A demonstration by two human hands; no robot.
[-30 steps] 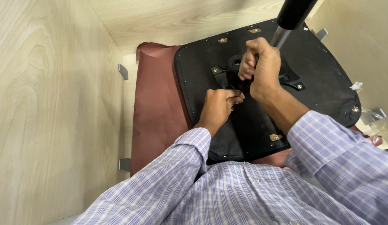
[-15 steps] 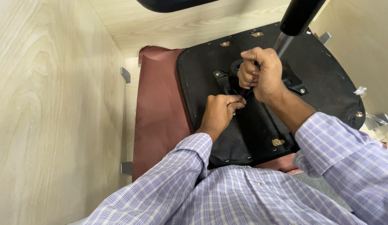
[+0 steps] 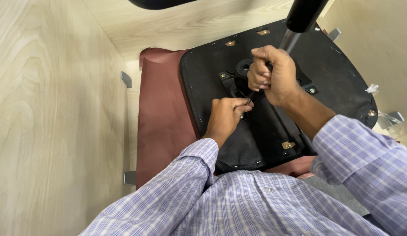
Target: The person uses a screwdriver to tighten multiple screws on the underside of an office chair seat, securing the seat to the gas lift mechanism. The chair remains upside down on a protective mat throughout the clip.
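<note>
An upturned black chair seat lies on a maroon cushion, with a black metal mounting plate bolted at its middle. My right hand is closed around a thin dark tool handle that slants down onto the plate. My left hand pinches the lower tip of that tool against a bolt at the plate's near corner. A grey and black gas-lift column rises from the plate behind my right hand. Both of my sleeves are a purple check.
Pale wood panels wall in the left, the back and the right, with small metal brackets on them. Brass fittings dot the seat's rim. A crumpled clear plastic wrap lies at the right edge.
My hands stay on the tool at the plate; my right hand has twisted a little on the handle. The view has shifted slightly, showing more of the seat's right side.
</note>
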